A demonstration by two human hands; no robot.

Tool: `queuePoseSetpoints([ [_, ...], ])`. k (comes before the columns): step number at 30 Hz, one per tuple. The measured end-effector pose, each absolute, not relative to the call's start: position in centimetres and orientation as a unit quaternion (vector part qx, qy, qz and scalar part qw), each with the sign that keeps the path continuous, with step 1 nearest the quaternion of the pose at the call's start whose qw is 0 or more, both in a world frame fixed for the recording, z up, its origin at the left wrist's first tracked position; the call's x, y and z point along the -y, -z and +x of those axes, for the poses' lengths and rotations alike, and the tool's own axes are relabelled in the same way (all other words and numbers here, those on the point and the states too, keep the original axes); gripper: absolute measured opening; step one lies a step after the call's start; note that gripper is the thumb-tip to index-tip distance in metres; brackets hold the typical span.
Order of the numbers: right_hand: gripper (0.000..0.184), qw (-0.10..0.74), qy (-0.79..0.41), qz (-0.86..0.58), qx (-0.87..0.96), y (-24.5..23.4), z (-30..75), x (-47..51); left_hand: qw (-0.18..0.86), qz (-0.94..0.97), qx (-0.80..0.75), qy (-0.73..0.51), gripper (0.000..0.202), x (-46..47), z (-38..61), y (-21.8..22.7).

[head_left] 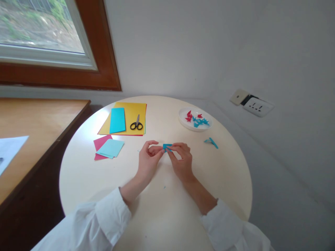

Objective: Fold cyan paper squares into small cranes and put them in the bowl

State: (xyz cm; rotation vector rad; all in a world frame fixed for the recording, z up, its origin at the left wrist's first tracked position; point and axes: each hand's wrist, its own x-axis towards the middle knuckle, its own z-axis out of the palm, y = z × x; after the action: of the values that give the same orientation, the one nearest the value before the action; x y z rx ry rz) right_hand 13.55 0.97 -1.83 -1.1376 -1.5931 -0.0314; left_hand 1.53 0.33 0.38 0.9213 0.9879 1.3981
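A small folded piece of blue paper (167, 146) is held just above the middle of the round white table (86, 184). My left hand (149, 155) pinches its left side between thumb and fingers, with the index finger raised and curved. On the other side, my right hand (181, 157) grips the paper with thumb and fingertips. Fingers cover part of the paper, so its exact folds cannot be made out.
A white dish (195, 128) holds red and blue folded paper pieces. Blue paper strips (211, 142) lie below it. At the left are yellow sheets (131, 108), a blue paper (117, 120), black-handled scissors (136, 124), light-blue squares (111, 148) and pink squares (101, 142).
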Motion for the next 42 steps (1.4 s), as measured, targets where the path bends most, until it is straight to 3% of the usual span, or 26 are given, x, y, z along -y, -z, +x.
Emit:
queuePoseSetpoints([
  [12,0.012,0.529,0.063,-0.463,0.709,1.76,13.68,-0.82,0.59,0.345,-0.431,-0.589,0.042,-0.09,1.65,-0.5],
  [33,0.014,0.512,0.095,-0.451,0.725,1.21,13.37,-0.26,0.521,0.417,-0.424,-0.612,0.033,0.29,1.7,-0.52],
  [42,0.02,0.487,0.126,-0.448,0.739,1.53,13.59,-0.32,0.553,0.369,-0.428,-0.612,0.03,0.23,1.71,-0.64],
])
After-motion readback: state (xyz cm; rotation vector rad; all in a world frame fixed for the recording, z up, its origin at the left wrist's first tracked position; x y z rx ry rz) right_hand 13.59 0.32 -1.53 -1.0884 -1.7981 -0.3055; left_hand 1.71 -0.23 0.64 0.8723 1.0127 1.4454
